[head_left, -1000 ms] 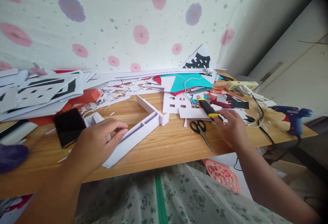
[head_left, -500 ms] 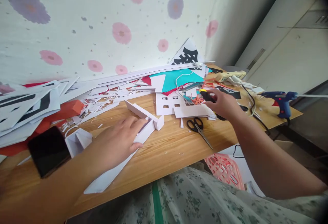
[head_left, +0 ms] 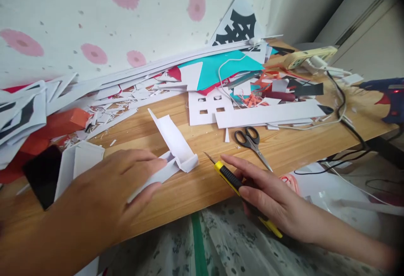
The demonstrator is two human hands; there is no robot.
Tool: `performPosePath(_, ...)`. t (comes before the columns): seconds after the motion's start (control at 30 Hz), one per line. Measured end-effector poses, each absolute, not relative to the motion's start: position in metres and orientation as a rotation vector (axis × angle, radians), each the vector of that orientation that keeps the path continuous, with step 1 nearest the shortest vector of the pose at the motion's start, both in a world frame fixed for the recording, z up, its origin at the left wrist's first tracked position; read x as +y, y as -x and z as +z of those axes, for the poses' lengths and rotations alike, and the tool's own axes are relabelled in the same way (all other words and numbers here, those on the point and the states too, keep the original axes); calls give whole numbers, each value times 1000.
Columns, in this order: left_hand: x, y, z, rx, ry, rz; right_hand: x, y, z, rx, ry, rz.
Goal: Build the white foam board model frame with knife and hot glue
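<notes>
My right hand (head_left: 265, 187) is closed round a yellow-and-black utility knife (head_left: 230, 177), its thin blade out and pointing up and left. The blade tip is just right of a folded white cardboard piece (head_left: 173, 137), apart from it. My left hand (head_left: 126, 179) grips the near arm of that piece between thumb and fingers, on the wooden table. The piece has raised walls and a short folded end at its right. Black-handled scissors (head_left: 251, 141) lie open on the table beyond the knife.
A blue glue gun (head_left: 391, 97) with a lit red light stands at the right, cables near it. A power strip (head_left: 311, 57) is behind. White and turquoise sheets (head_left: 233, 67) and scraps line the back. A black phone (head_left: 44, 175) lies at the left by red blocks (head_left: 67, 122).
My right hand has come from the scrap pile towards the front, bringing the utility knife, whose blade now shows. The cardboard piece has shifted slightly in my left hand. The view has moved closer.
</notes>
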State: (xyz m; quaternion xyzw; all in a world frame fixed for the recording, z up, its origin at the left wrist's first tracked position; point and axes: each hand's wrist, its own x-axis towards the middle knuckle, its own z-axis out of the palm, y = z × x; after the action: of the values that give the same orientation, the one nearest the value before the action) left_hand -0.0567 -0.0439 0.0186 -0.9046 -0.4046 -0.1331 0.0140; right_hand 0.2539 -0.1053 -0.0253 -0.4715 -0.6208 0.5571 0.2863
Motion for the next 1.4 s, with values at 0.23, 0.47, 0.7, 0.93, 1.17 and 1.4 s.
performPosePath(0.23, -50, 4, 14, -969, 2812, -468, -112, -244, -19, -1890, 1258, 1021)
performPosePath(0.47, -58, -1, -3, -1091, 2762, -692, -117, -228, -11, -1999, 1196, 838)
performPosePath(0.7, -52, -3, -10, -1086, 2767, -782, -119, -224, -9, -2052, 1229, 836)
performPosePath(0.93, -51, -2, -11, -1075, 2758, -807, -120, -224, -9, -2053, 1270, 821)
performPosePath(1.17, -49, 1, -15, -1067, 2769, -783, -117, -221, -10, -2021, 1273, 880)
performPosePath(1.4, -48, 1, -13, -1070, 2789, -777, -114, -221, -3, -1965, 1293, 997)
